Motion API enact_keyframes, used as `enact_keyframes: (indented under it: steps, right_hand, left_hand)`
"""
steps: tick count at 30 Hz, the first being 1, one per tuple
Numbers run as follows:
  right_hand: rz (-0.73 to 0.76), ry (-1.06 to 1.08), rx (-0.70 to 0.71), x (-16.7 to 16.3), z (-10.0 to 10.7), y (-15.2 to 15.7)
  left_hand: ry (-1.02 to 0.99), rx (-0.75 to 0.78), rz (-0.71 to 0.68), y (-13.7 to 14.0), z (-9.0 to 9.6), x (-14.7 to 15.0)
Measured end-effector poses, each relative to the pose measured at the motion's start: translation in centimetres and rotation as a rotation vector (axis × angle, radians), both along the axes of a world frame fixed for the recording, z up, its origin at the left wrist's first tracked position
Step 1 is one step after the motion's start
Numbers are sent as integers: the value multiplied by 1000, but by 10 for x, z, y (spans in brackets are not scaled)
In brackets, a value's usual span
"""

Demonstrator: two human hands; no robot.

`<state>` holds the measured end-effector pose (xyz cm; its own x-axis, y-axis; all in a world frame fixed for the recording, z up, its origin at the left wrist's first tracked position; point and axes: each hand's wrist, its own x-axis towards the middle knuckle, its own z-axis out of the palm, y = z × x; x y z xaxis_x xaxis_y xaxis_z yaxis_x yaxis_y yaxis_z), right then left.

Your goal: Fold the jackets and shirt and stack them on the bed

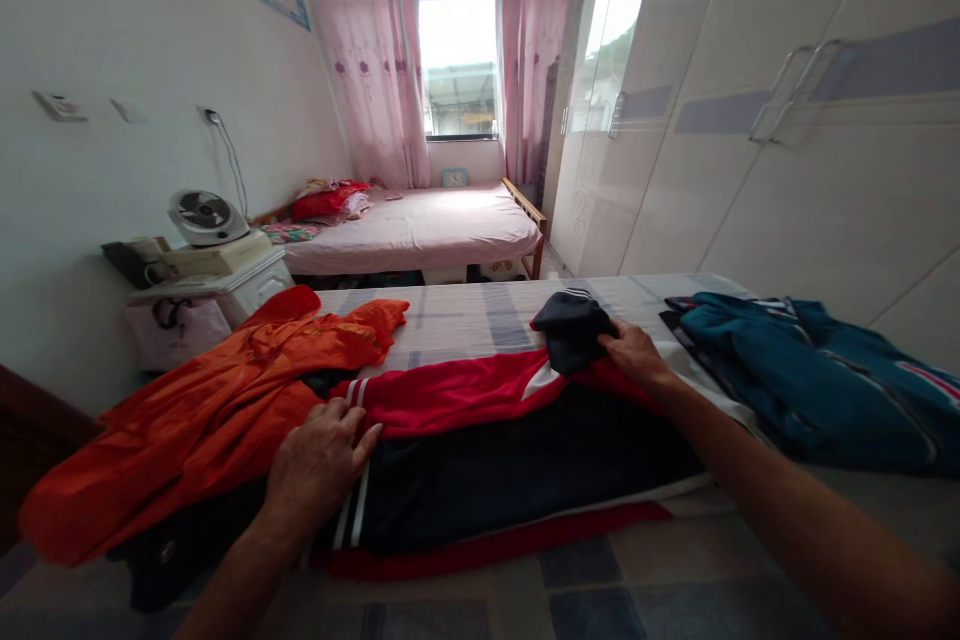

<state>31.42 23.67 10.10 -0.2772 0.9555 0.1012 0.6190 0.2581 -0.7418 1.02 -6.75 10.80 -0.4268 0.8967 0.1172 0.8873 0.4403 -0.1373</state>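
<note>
A red and dark navy jacket (517, 465) with white stripes lies spread across the bed in front of me. My left hand (319, 455) rests on its left end, near the white stripes, thumb apart from the other fingers. With my right hand (634, 352) I pinch a dark end of the garment, perhaps a cuff (574, 330), folded over at the far side. An orange jacket (225, 410) lies to the left, partly over dark cloth. On the right is a teal jacket (817, 370) with a zip.
The checked bedsheet (442, 320) runs under the clothes. Behind stands another bed (435, 230) with a pink sheet. A small fan (208, 217) sits on a cabinet at the left. A white wardrobe (750, 200) lines the right side, and a curtained window is at the back.
</note>
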Motion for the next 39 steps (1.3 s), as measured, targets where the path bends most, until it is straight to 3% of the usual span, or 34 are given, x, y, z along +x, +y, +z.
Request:
enact_keyframes:
  steps: [3,6,9,12,13,15,20,26,29,32,36,39]
  right_hand:
    - [-86,-30,71,5,-2,6]
    - [-48,-59,75,10,-15,0]
    - [-19,-73,94,10,-32,-14]
    - [-10,-94,178,8,-44,-23]
    - [-7,-99,202,8,-46,-24]
    - [-1,-97,226,8,-49,-24]
    - [50,-51,227,10,-46,-25]
    - [65,-25,179,11,-40,-31]
    - [74,-18,173,11,-42,-31]
    - [112,-17,207,12,-46,-29]
    - [169,-29,266,15,-47,-29]
    - [167,-44,284,17,-46,-28]
  left_hand:
    - [-63,-69,14,-5,7,-1]
    - [-59,-97,16,-1,21,-4]
    - [-53,38,-11,24,39,0]
    - [-564,195,-128,78,51,17]
    - [-795,203,-157,101,51,26]
    - [-1034,163,-171,149,46,45]
    - [-1284,136,-77,250,17,98]
    - [-1470,287,15,309,3,139]
    - [-1568,403,-12,316,15,141]
    - [-1690,505,-165,302,43,135]
    - [-1827,553,-439,246,86,121]
    - [-1908,522,-578,183,93,109]
